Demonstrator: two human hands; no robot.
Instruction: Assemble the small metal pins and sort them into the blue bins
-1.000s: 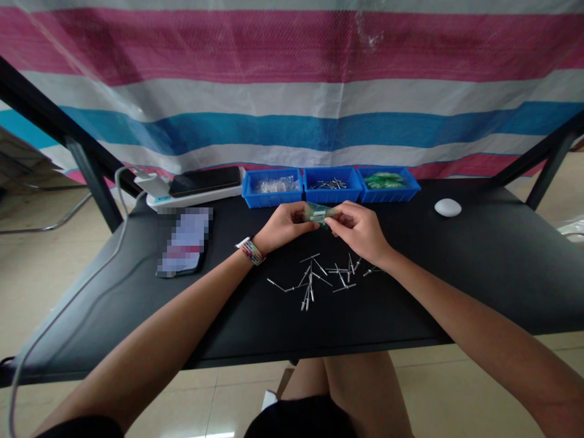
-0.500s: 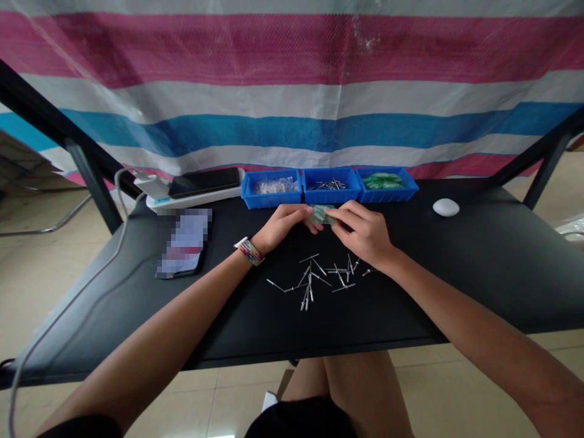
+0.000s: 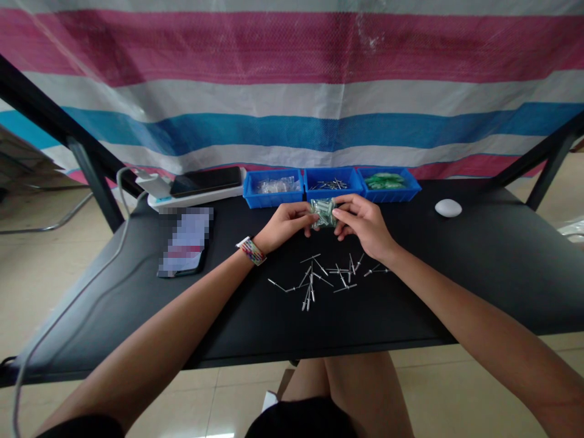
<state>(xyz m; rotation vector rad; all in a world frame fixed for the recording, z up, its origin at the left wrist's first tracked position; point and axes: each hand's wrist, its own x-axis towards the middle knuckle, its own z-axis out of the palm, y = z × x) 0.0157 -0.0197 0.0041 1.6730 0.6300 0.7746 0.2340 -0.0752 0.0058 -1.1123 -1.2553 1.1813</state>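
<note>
A small clear plastic bag of green wall plugs is stretched between my hands above the black table. My left hand pinches its left end, with the thumb on the front. At the right end, my right hand grips it between thumb and fingers. Below the hands, several silver pop rivets lie scattered on the table. Just behind the hands stands a blue bin of more rivets. Another blue bin to its right holds green bags.
A third blue bin on the left holds clear small bags. A white power strip carries a dark phone. Another phone lies left of my wrist, near a grey cable. A white mouse sits at the right.
The bag has turned to show more of its face, with the green pieces spread out. My right fingers have shifted from over it to its right end. The rivets lie as before.
</note>
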